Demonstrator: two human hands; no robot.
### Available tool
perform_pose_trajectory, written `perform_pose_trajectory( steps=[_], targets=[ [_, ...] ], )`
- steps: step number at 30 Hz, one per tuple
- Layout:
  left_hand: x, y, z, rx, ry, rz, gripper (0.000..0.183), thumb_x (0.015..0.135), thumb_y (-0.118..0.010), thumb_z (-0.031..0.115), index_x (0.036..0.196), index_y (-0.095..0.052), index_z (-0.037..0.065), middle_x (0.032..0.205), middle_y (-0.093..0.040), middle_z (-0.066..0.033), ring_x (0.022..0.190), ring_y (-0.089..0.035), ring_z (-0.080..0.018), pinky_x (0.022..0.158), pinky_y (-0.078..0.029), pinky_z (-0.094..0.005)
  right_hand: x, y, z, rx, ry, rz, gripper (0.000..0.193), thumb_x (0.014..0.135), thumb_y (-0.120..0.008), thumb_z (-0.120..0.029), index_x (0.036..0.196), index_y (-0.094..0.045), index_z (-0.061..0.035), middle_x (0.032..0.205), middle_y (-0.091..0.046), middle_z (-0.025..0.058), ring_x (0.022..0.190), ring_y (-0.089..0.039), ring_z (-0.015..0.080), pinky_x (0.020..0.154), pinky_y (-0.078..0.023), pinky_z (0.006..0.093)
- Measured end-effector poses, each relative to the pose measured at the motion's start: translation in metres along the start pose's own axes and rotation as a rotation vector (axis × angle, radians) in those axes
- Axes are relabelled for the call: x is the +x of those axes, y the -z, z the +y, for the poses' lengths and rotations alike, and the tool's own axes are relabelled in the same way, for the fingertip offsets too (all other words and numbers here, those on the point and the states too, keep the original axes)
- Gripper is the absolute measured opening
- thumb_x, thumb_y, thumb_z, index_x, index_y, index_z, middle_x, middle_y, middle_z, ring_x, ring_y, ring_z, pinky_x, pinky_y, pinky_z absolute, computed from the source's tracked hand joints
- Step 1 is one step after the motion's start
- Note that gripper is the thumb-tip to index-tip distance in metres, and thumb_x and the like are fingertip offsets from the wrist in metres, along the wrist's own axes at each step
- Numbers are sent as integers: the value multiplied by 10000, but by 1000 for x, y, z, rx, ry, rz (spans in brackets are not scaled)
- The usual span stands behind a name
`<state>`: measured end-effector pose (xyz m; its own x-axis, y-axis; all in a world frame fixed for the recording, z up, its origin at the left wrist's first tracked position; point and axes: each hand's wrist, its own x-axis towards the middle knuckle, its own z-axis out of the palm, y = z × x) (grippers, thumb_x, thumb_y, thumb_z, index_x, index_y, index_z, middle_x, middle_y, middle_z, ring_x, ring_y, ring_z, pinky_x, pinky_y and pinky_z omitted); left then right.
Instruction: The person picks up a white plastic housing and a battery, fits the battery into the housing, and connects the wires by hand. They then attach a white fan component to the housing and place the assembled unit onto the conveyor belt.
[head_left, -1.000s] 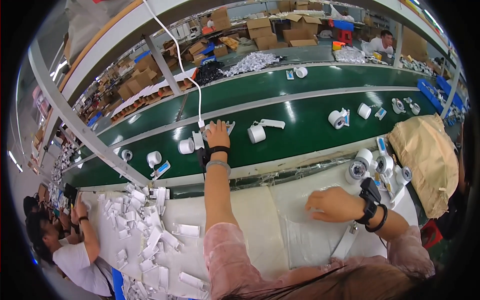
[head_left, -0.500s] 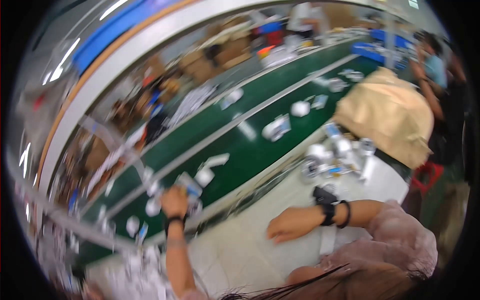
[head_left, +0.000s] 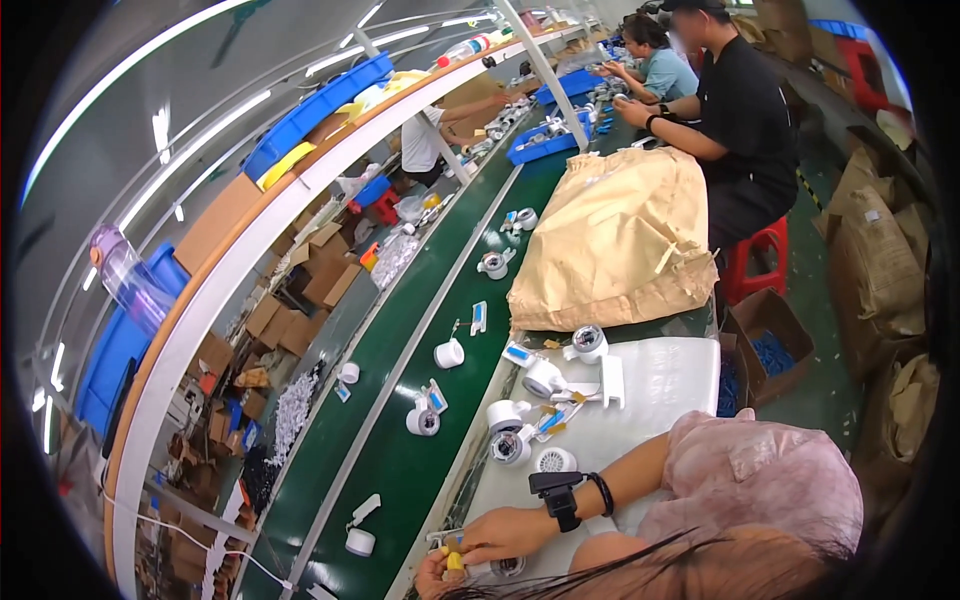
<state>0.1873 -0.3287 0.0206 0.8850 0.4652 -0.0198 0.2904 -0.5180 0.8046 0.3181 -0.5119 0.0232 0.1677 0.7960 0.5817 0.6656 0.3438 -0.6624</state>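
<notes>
At the lower edge, my left hand [head_left: 432,577] is closed at the near rim of the work table, with a small yellow piece [head_left: 455,561] between its fingers and those of my right hand. My right hand [head_left: 505,534] bends in from the right, its fingers curled together against that piece. A round white housing [head_left: 508,566] with a dark face sits just under my right hand, partly hidden. Beyond my right wrist, a white housing with a perforated face [head_left: 556,460] lies beside several white lamp-like units [head_left: 543,378] with blue-and-white flat parts.
A green conveyor belt [head_left: 385,495] runs along the left, carrying spaced white units [head_left: 449,353]. A large tan sack [head_left: 620,240] lies at the table's far end. Two people sit beyond it, one on a red stool [head_left: 757,262]. A cardboard box [head_left: 768,345] stands at the right.
The view has swung to the right. My left hand has left the white units over the belt and come to the table edge beside my right hand, which has closed at the yellow piece.
</notes>
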Motion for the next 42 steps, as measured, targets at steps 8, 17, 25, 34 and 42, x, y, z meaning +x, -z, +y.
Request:
perform_pose_trajectory(
  steps=[8,17,25,34,42],
  targets=[
    [2,-26,-24,-240,-114,-87,352,921,-625,175,1210,-544,-9,977,-581,-65,833,-565,-126,731,-491,-244,-3,7,6,364,-196,137,245,936,-582,-234,881,-600,4,691,-589,111,616,-544,194,595,-430,319],
    [21,-23,-87,-324,-330,40,825,870,-665,239,1483,-138,73,1514,-193,-218,1404,-242,-297,1124,-258,-383,0,15,-2,890,-318,22,245,974,-559,-240,932,-611,-5,831,-653,11,757,-577,57,679,-453,218],
    [-4,-15,28,-1068,267,-252,339,862,-614,123,1143,-517,-39,810,-611,-80,677,-602,-162,641,-505,-273,2,19,-10,1181,-372,-109,245,978,-543,-254,945,-615,-23,860,-673,19,769,-605,73,702,-479,216],
    [-44,5,56,-706,-171,-177,426,908,-613,242,1227,-461,5,755,-578,-94,566,-541,-145,521,-458,-272,-3,27,-11,1082,-433,-500,191,923,-631,-197,911,-651,-7,784,-671,29,705,-609,70,621,-472,217],
    [-53,8,66,-270,-261,-50,326,800,-706,31,1104,-590,0,917,-615,-40,814,-581,-125,711,-481,-239,-3,26,-25,138,-256,-341,163,798,-710,-165,894,-632,-59,721,-643,47,576,-607,158,542,-469,290]
  ],
)
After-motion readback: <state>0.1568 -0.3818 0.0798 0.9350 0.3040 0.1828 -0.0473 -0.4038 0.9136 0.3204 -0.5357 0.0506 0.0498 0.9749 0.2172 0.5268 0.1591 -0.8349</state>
